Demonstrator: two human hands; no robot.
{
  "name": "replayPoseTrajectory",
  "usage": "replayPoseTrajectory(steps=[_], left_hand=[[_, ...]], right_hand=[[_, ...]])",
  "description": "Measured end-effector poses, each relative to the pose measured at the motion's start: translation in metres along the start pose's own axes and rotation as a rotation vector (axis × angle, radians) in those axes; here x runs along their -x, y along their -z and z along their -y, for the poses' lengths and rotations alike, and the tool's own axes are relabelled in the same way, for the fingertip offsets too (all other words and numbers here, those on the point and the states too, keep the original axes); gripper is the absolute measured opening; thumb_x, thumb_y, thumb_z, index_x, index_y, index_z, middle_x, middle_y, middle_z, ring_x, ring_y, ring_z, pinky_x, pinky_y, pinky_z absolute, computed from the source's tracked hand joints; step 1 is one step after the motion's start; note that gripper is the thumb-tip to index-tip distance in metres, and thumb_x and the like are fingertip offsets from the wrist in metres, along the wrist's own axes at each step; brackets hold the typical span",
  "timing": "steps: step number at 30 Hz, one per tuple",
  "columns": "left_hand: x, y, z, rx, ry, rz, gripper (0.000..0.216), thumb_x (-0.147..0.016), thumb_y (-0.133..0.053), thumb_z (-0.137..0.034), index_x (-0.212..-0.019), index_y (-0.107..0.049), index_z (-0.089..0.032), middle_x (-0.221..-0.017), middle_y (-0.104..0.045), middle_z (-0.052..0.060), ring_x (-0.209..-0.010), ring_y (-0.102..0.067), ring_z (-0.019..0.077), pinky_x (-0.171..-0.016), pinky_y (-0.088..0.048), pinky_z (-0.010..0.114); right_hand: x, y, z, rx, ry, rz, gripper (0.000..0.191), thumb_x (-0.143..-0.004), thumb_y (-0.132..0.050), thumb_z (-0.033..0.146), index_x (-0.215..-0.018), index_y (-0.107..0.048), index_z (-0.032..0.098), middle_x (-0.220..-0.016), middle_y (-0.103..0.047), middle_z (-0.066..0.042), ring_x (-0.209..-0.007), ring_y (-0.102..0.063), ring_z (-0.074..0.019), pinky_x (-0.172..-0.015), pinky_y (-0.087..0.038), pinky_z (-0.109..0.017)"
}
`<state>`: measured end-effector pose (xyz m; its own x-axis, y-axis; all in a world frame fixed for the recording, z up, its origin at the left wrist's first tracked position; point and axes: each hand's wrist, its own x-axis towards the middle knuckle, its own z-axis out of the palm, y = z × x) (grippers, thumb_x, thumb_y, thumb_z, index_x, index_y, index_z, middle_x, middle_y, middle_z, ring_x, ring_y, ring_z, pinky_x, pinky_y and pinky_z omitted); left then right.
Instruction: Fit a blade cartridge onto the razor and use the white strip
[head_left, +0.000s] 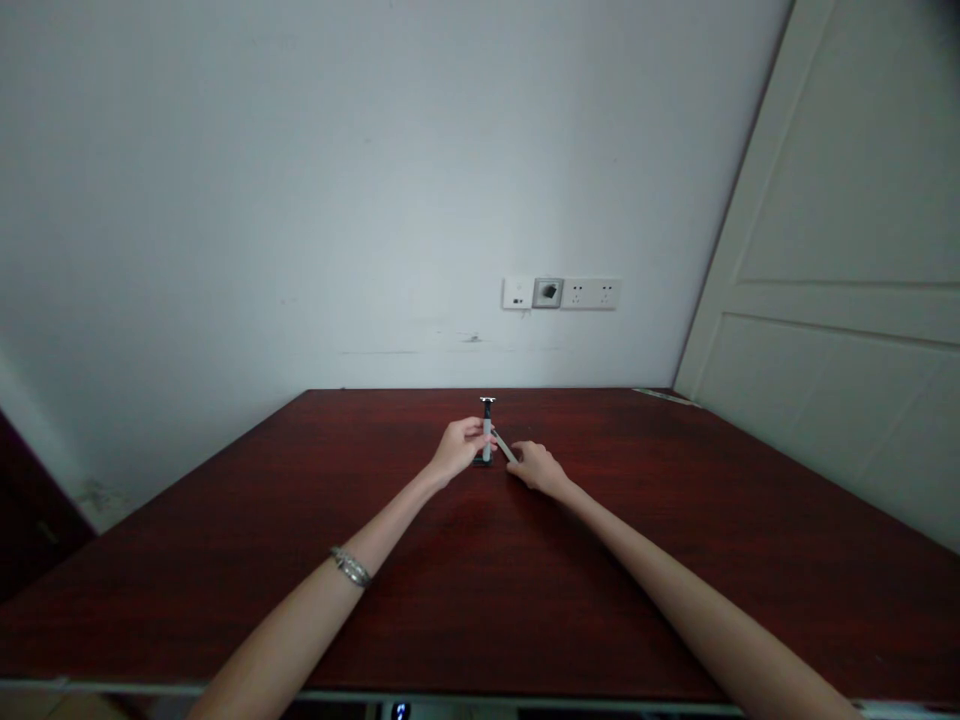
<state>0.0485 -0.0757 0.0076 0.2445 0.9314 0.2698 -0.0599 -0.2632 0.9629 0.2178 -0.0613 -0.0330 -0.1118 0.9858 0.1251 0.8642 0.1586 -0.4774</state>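
Observation:
A slim silver-grey razor-like tool (487,420) stands upright on a small dark base (482,461) near the far middle of the dark red table (480,560). My left hand (459,447) is closed around the tool's shaft, thumb and fingers pinching it. My right hand (537,466) rests on the table just right of the base, fingers curled on a thin light-coloured strip (503,447) that slants toward the tool. Both forearms stretch out over the table; a metal bracelet (351,566) sits on the left one.
A white wall rises behind the table, with a row of sockets (561,293) above the far edge. A white panelled door (840,300) stands at the right. A dark piece of furniture (30,520) shows at the left edge.

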Motion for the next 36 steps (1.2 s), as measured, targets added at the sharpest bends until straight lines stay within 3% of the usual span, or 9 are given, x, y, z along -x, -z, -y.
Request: replayPoseTrajectory(steps=[6,11,14,19,22,26,29,33,36], left_hand=[[-0.001,0.004,0.004,-0.038,-0.019,0.021,0.013,-0.07,-0.065,-0.013,-0.081,-0.059,-0.009,-0.074,-0.067,0.007,-0.065,-0.065,0.0155,-0.064,-0.051,0.027],[-0.004,0.007,0.008,-0.079,0.002,0.049,0.01,-0.072,-0.059,-0.006,-0.082,-0.056,-0.009,-0.076,-0.066,0.007,-0.068,-0.066,0.0157,-0.061,-0.052,0.027],[-0.006,0.009,0.012,-0.127,-0.03,0.055,0.011,-0.073,-0.057,-0.004,-0.082,-0.055,-0.009,-0.077,-0.065,0.007,-0.068,-0.066,0.015,-0.061,-0.052,0.026],[-0.009,0.014,0.018,-0.177,-0.092,0.054,0.013,-0.074,-0.055,-0.005,-0.085,-0.053,-0.011,-0.074,-0.063,0.004,-0.066,-0.065,0.0134,-0.061,-0.052,0.026],[-0.009,0.015,0.017,-0.2,-0.11,0.05,0.015,-0.074,-0.054,-0.005,-0.087,-0.053,-0.011,-0.074,-0.063,0.004,-0.066,-0.065,0.0137,-0.061,-0.052,0.027],[-0.007,0.014,0.014,-0.227,-0.146,0.045,0.014,-0.072,-0.055,-0.004,-0.084,-0.053,-0.012,-0.074,-0.063,0.003,-0.067,-0.065,0.014,-0.065,-0.052,0.028],[-0.004,0.016,0.01,-0.215,-0.135,0.076,0.012,-0.071,-0.057,-0.006,-0.081,-0.053,-0.012,-0.074,-0.063,0.003,-0.067,-0.065,0.0142,-0.064,-0.052,0.027],[-0.003,0.021,0.005,-0.213,-0.093,0.077,0.012,-0.071,-0.057,-0.007,-0.079,-0.051,-0.012,-0.073,-0.062,0.003,-0.067,-0.065,0.0149,-0.062,-0.052,0.027],[-0.003,0.023,0.005,-0.278,-0.126,0.064,0.011,-0.07,-0.056,-0.007,-0.079,-0.051,-0.012,-0.073,-0.062,0.003,-0.069,-0.065,0.0153,-0.065,-0.052,0.029]], right_hand=[[-0.01,0.012,-0.006,-0.248,0.096,-0.018,0.028,-0.074,-0.052,0.022,-0.097,-0.067,0.014,-0.063,-0.062,-0.002,-0.059,-0.058,-0.0136,-0.054,-0.039,-0.021],[-0.015,0.03,-0.019,-0.329,0.129,-0.116,0.03,-0.078,-0.051,0.024,-0.103,-0.061,0.012,-0.059,-0.06,0.0,-0.046,-0.053,-0.011,-0.048,-0.04,-0.021],[-0.012,0.045,-0.024,-0.286,0.264,-0.247,0.03,-0.081,-0.045,0.021,-0.109,-0.056,0.017,-0.065,-0.062,0.0,-0.051,-0.057,-0.0119,-0.053,-0.044,-0.022],[0.003,0.074,-0.015,-0.049,0.573,-0.506,0.035,-0.085,-0.041,0.016,-0.118,-0.053,0.024,-0.096,-0.064,-0.005,-0.081,-0.06,-0.0167,-0.073,-0.045,-0.028],[0.013,0.08,-0.005,0.048,0.628,-0.615,0.043,-0.085,-0.038,0.011,-0.125,-0.049,0.025,-0.092,-0.063,-0.005,-0.079,-0.057,-0.0171,-0.073,-0.043,-0.028],[0.017,0.08,-0.003,0.22,0.725,-0.636,0.052,-0.082,-0.037,0.004,-0.128,-0.048,0.026,-0.089,-0.062,-0.006,-0.075,-0.053,-0.017,-0.069,-0.04,-0.029],[0.013,0.084,-0.016,0.292,0.791,-0.634,0.055,-0.081,-0.036,0.001,-0.127,-0.049,0.026,-0.09,-0.061,-0.006,-0.078,-0.051,-0.0175,-0.069,-0.038,-0.03],[0.007,0.089,-0.038,0.271,0.764,-0.65,0.054,-0.08,-0.037,0.001,-0.125,-0.052,0.026,-0.09,-0.06,-0.006,-0.079,-0.051,-0.0175,-0.071,-0.038,-0.031],[0.007,0.086,-0.036,0.183,0.724,-0.663,0.05,-0.082,-0.037,0.004,-0.126,-0.051,0.026,-0.091,-0.06,-0.006,-0.08,-0.051,-0.0173,-0.072,-0.038,-0.031]])
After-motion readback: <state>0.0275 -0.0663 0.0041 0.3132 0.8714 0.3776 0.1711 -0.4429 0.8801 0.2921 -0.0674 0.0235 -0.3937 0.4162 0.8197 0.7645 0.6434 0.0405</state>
